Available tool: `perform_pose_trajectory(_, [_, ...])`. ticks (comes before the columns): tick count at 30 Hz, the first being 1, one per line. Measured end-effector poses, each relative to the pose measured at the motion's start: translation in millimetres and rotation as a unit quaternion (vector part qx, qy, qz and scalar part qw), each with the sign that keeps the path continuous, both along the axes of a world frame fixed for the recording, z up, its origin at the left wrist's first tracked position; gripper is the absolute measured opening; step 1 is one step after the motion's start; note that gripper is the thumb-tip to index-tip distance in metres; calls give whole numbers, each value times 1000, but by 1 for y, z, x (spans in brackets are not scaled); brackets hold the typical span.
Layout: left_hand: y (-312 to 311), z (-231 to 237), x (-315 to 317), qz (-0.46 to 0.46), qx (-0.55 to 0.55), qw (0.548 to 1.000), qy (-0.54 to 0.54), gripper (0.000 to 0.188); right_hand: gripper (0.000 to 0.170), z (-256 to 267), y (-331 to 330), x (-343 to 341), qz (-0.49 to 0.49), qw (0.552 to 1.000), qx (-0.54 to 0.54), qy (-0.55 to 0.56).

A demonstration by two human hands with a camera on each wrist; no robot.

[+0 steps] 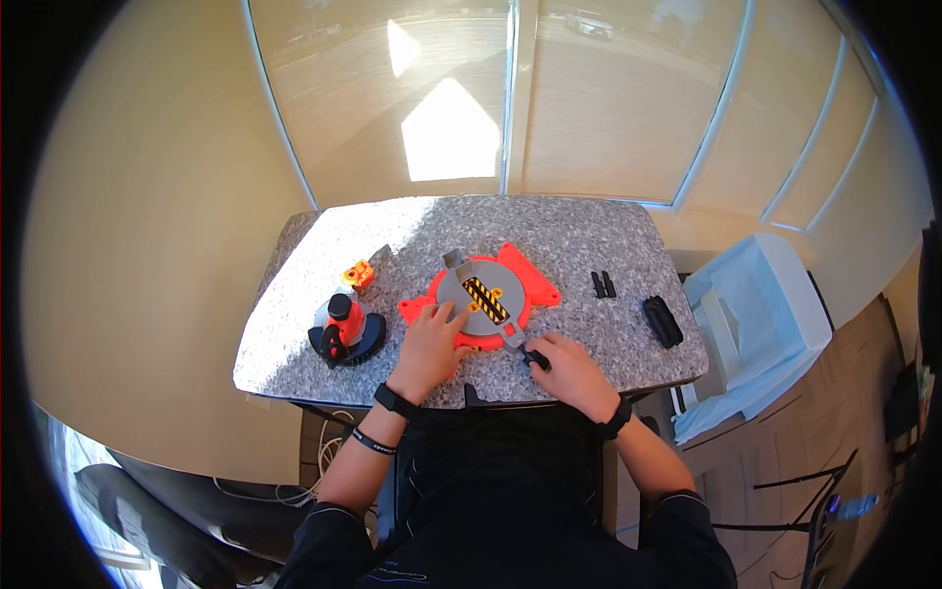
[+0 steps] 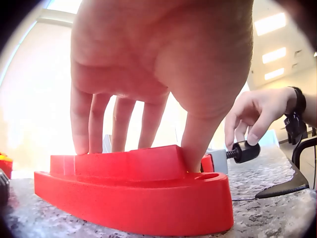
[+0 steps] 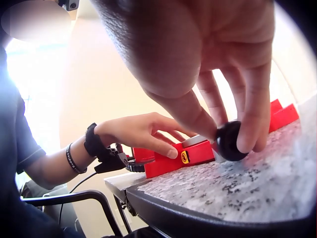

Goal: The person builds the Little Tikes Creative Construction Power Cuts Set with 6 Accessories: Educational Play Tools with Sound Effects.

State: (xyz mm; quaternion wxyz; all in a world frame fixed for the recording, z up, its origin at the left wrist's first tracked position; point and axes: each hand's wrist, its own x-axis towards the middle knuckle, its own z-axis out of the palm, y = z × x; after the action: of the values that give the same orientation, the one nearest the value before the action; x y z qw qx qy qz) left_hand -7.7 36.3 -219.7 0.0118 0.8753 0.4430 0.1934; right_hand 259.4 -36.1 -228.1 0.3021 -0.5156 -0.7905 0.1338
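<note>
Head view shows a speckled table point(image 1: 618, 240); on it, about midway between the left and right edges and nearer the front one, sits the red base point(image 1: 535, 277), topped by a grey disc point(image 1: 451, 292); toward the front left corner stands a red-black unit point(image 1: 345, 329); the left hand point(image 1: 429, 346) is spread, fingers nearly straight, tips down on the base's front left side, thumb set apart toward the table's front edge; the right hand point(image 1: 574, 371), near that same edge, is narrow, pinching a black knob point(image 2: 246, 152) between thumb and fingers; a black block point(image 1: 662, 322) lies by the right edge, toward the front right corner; an orange piece point(image 1: 359, 275) lies behind the unit; two black bars point(image 1: 609, 285) lie side by side between base and block; a threaded screw point(image 2: 231, 154) runs from the knob to the base's grey arm point(image 1: 512, 337).
</note>
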Motion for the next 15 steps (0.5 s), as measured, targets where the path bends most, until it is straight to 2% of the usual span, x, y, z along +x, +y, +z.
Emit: perform_pose_trajectory(15, [1,-1,5,7,0,1000,24,56,34,-1,-4,-11,-54,998,-28,19])
